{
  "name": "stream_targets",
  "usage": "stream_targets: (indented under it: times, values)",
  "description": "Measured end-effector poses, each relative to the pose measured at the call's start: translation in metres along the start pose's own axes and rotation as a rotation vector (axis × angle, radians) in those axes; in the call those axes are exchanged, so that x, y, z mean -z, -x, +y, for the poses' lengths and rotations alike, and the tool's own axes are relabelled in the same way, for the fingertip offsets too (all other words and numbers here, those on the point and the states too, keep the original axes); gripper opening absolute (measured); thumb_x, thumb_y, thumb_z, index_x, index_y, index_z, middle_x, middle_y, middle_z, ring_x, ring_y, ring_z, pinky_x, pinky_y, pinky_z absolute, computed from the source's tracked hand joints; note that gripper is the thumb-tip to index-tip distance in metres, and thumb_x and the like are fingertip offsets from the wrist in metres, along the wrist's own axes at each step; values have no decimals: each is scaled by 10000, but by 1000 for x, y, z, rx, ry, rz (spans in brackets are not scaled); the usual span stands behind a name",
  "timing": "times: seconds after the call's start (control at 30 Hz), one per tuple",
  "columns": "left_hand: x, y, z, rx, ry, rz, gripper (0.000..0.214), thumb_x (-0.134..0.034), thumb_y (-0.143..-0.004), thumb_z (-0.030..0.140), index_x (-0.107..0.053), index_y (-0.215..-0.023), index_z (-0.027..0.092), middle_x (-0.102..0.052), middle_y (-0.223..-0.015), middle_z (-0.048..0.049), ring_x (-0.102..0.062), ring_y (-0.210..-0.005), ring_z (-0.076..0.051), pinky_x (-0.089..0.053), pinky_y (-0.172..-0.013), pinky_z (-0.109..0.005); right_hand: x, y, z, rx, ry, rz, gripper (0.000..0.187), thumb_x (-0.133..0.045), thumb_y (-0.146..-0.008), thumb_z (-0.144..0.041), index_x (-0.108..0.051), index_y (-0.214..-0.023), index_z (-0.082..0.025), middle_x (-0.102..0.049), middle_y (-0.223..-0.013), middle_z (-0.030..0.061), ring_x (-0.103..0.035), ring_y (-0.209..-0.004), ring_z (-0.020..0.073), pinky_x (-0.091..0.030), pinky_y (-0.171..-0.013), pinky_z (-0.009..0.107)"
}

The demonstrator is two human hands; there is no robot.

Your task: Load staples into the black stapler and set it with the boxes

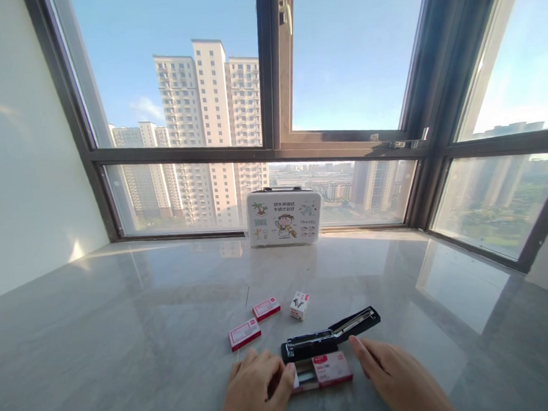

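Observation:
A black stapler (330,335) lies swung open on the grey marble sill, its top arm pointing right. Just in front of it lies a red-and-white staple box (322,372), slid partly open with its tray showing at the left. My left hand (256,391) rests beside the box's left end, fingers curled, thumb touching the tray. At the box's right side lies my right hand (399,378), fingers stretched flat on the sill, fingertips close to the stapler and the box.
Two more closed staple boxes (244,333) (266,308) lie to the left, and a small white box (299,305) stands behind the stapler. A white cartoon-printed tin case (284,217) stands against the window (267,106). A white wall bounds the left.

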State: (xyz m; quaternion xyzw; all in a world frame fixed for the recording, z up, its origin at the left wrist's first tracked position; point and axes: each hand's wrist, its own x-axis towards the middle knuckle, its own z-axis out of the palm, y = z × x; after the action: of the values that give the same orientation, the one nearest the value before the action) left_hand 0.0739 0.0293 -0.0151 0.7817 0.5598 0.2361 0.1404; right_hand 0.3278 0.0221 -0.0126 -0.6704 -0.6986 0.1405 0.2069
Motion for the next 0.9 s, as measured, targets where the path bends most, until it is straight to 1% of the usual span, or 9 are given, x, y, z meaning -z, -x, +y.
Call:
stream_targets:
  times: [0.1,0.2,0.27,0.33,0.4,0.47,0.57,0.77,0.9]
  values:
    - [-7,-3,18,-11,-42,-39,332,-423,-961,370,-589,-713,225,-662,-820,-7,-582,-861,-217,-365,-749,-330,-13,0,-18,8,37,-19,561,-253,-1023,-541,-660,-759,-258,-731,-819,55,-674,-797,235,-315,-635,291]
    - [-14,-5,24,-18,-27,-17,309,-452,-944,379,-584,-716,217,-661,-807,-17,-590,-847,-215,-359,-727,-321,-21,0,-29,19,41,-18,576,-284,-1004,-586,-631,-693,-248,-717,-740,39,-667,-728,220,-306,-601,278]
    - [-18,-5,21,-13,38,5,294,-455,-942,403,-596,-761,219,-647,-745,-7,-599,-779,-197,-372,-715,-311,-18,-1,-18,-6,-9,-25,604,-307,-977,-646,-595,-657,-223,-691,-691,33,-636,-663,196,-303,-577,270]
    - [-22,-4,17,-9,122,28,264,-466,-936,428,-640,-916,230,-628,-688,14,-600,-702,-181,-393,-711,-306,-10,-1,8,-75,-70,-30,608,-358,-928,-715,-581,-680,-207,-649,-632,26,-589,-597,177,-302,-551,267]
    - [-25,-3,13,-18,167,57,319,-501,-915,451,-651,-1109,246,-626,-676,20,-604,-680,-183,-414,-715,-311,0,-3,37,-157,-146,-17,579,-437,-876,-750,-619,-853,-200,-595,-579,5,-548,-554,167,-312,-535,263]
    - [-28,-2,11,-39,172,85,390,-530,-897,460,-648,-1210,259,-636,-684,11,-612,-696,-194,-430,-726,-320,11,-8,60,-195,-272,22,653,-498,-842,-753,-580,-1155,-185,-556,-580,-23,-516,-528,158,-333,-524,260]
    - [-30,-3,11,-49,169,95,401,-505,-913,467,-666,-1223,272,-652,-696,-4,-624,-707,-198,-443,-726,-323,22,-21,70,-145,-540,26,830,-544,-790,-778,-455,-1369,-190,-567,-694,-19,-451,-474,121,-324,-473,251]
    - [-33,-9,13,22,96,86,419,-451,-936,503,-677,-1195,264,-657,-710,-12,-639,-719,-216,-439,-694,-319,25,-56,25,92,-846,-22,665,-674,-724,-732,-661,-1033,-144,-492,-656,-20,-334,-500,80,-275,-461,230]
    - [-32,-11,15,15,49,77,431,-432,-953,508,-665,-1217,260,-704,-791,-42,-662,-776,-238,-434,-713,-337,17,-71,-14,262,-780,-36,491,-727,-751,-624,-661,-858,-149,-441,-645,-43,-352,-586,92,-279,-529,229]
